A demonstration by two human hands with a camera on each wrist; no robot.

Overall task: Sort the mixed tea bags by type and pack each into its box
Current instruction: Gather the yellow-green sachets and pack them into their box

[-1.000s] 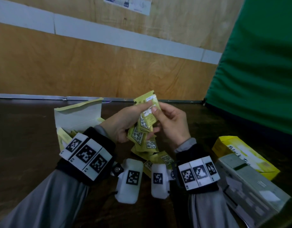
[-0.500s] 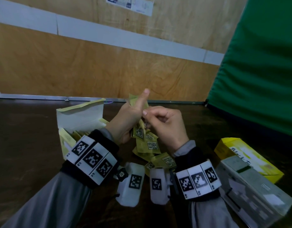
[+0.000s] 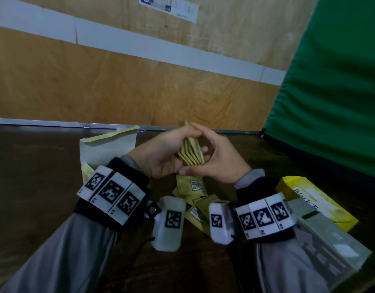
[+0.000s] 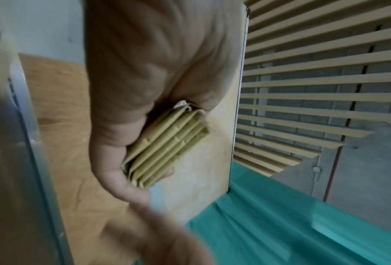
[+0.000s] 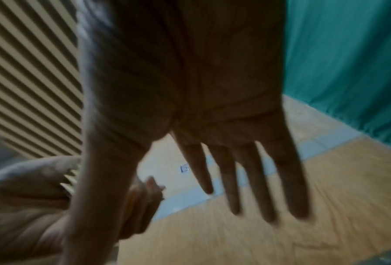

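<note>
A stack of tea bags (image 3: pixel 190 152) in flat, olive-yellow paper sachets sits edge-up between the two hands, above the dark counter (image 3: pixel 34 166). In the left wrist view the stack (image 4: pixel 167 148) shows as a tight block of thin folded edges, ribbed like a closed fan. The left hand (image 3: pixel 161 153) grips it, thumb on one face and curled fingers on the other. The right hand (image 3: pixel 216 157) lies against the stack's far side with its fingers straight and slightly spread, as the right wrist view shows (image 5: pixel 212 125); its thumb runs under the stack's lower edge toward the left palm.

Beneath the hands, loose sachets (image 3: pixel 192 187) of the same olive paper lie scattered flat on the counter, some with a printed black-and-white square facing up. To the left stands an open box (image 3: pixel 106 149) of pale cardboard, its lid flap raised and a few sachets upright inside. To the right lies a bright yellow box (image 3: pixel 321 199), glossy and rectangular, with a grey-green box (image 3: pixel 330 246) just in front of it, the two touching or nearly so.

Both wrists carry black bands with white blocks of coded markers. Behind the counter rises a plywood wall (image 3: pixel 119 92) with a white strip across it, and a green cloth (image 3: pixel 334 92) hangs at the right.
</note>
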